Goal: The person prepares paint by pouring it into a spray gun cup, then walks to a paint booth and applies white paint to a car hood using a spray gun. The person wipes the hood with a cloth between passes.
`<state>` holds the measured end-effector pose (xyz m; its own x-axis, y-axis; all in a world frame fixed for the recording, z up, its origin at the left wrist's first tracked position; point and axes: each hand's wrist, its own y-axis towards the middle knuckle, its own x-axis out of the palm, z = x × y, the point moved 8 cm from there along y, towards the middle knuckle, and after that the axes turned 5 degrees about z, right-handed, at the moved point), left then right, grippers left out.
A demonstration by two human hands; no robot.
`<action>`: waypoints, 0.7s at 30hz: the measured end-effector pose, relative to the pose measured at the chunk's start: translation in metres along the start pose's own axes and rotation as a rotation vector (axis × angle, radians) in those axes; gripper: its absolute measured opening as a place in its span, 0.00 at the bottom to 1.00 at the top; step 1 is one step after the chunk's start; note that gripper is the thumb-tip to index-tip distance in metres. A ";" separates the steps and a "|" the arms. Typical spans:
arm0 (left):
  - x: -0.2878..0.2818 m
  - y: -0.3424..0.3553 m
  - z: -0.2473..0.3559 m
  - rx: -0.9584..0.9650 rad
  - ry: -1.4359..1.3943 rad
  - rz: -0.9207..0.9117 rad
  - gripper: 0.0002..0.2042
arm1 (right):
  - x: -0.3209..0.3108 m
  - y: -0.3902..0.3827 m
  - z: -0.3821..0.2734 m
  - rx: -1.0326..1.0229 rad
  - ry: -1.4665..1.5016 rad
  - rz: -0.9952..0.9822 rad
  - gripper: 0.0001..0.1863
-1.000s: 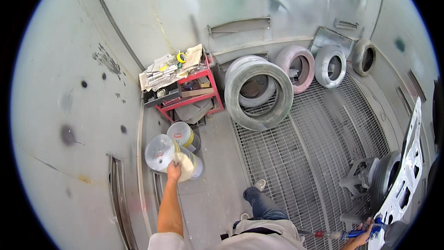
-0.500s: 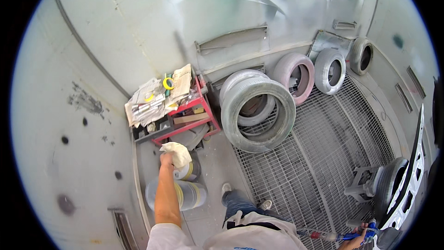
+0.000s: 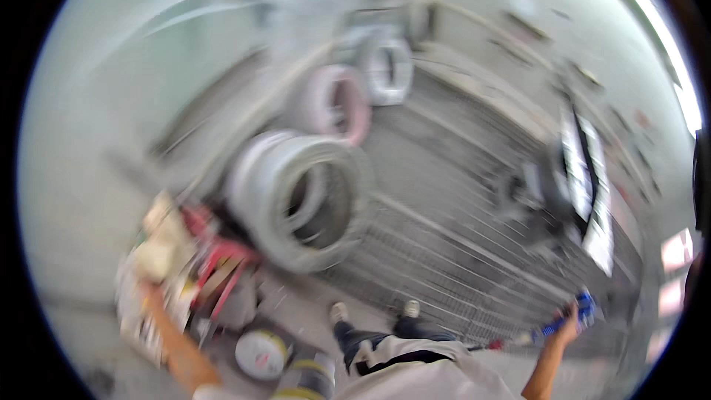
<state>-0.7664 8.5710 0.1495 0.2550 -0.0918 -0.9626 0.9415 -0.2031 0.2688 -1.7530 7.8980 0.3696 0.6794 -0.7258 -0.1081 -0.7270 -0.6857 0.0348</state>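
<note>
My left hand [image 3: 152, 292] is raised at the lower left, closed on a crumpled cream cloth [image 3: 163, 252]. Behind the cloth is a red cart [image 3: 222, 259] heaped with papers, all smeared by motion. Over on the right, my right hand [image 3: 569, 326] wraps round a blue spray gun [image 3: 585, 310] with a hose trailing back toward my body. A white panel with a black strip [image 3: 589, 178] stands beyond the gun, apart from it.
Several tires rest along the wall, among them a large grey one [image 3: 322, 252] and a pink one [image 3: 358, 111]. Floor grating [image 3: 437, 252] stretches across the middle. Beside my feet stand a white-lidded container [image 3: 261, 354] and a grey one with a yellow band [image 3: 311, 378].
The view has swung right and blurred. My left hand, still holding the cloth, now appears in front of the cart's papers instead of the containers. My right hand and the spray gun show more fully.
</note>
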 end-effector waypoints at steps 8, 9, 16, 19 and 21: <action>0.188 -0.094 0.193 -0.071 -0.478 -0.381 0.19 | -0.004 -0.051 -0.048 -0.050 0.195 0.097 0.14; 0.209 -0.138 0.259 0.071 -0.473 -0.517 0.19 | -0.008 -0.047 -0.047 -0.040 0.213 0.106 0.14; -0.132 -0.480 0.756 1.472 -0.921 -1.073 0.30 | 0.001 0.026 -0.048 0.150 0.293 0.158 0.11; -0.213 -0.583 0.845 1.915 -0.933 -1.105 0.28 | 0.021 0.094 -0.064 0.201 0.339 0.021 0.10; -0.216 -0.632 0.886 2.016 -0.863 -1.170 0.24 | 0.021 0.136 -0.080 0.227 0.330 -0.092 0.10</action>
<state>-1.6117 7.8554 0.2179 -0.5431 0.5858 -0.6016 -0.7715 -0.6309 0.0823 -1.8293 7.7847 0.4519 0.7109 -0.6663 0.2253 -0.6405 -0.7456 -0.1840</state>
